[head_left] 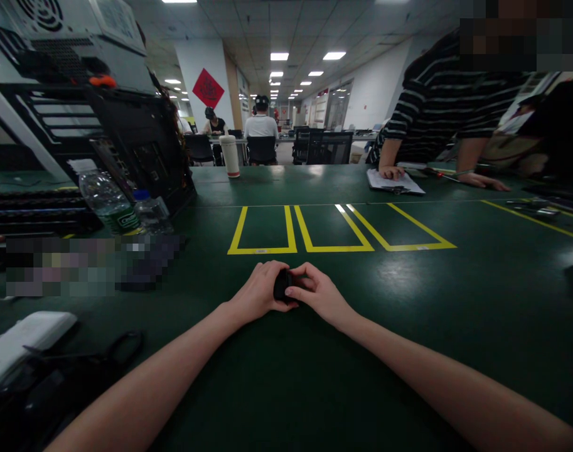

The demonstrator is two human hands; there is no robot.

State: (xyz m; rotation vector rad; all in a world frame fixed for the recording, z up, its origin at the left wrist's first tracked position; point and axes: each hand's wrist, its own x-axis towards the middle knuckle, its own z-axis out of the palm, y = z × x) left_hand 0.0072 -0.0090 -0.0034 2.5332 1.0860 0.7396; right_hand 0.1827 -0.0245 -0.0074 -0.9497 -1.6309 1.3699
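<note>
So the thing in play here is a small black object [280,286] with what look like rounded edges, caught right between the two hands, just above or on the green tabletop [455,307] (can't tell if it's touching). Too dark and too covered by fingers for me to say what it actually is. The left hand [258,290] is curled round its left side, fingers over the far edge and the thumb low on the near side, while the right hand [314,290] has thumb and index finger pinching at its right edge. Just beyond both hands there are yellow tape outlines [340,248] on the table, and nothing in those fingers looks strained. My guess is it's light and pretty stiff, hard plastic or similar, since I can't see it giving under the fingertips. Could be a bit slick if that dark surface is smooth, so I'd keep the left palm side as the cradle and let the right thumb and index take the rim rather than the broad face. Probably not super fragile, but if it has a seam or lid hidden under the fingers, I wouldn't squeeze hard there. For a one-hand hold, I'd go for opposite edges, thumb nearest you.
</note>
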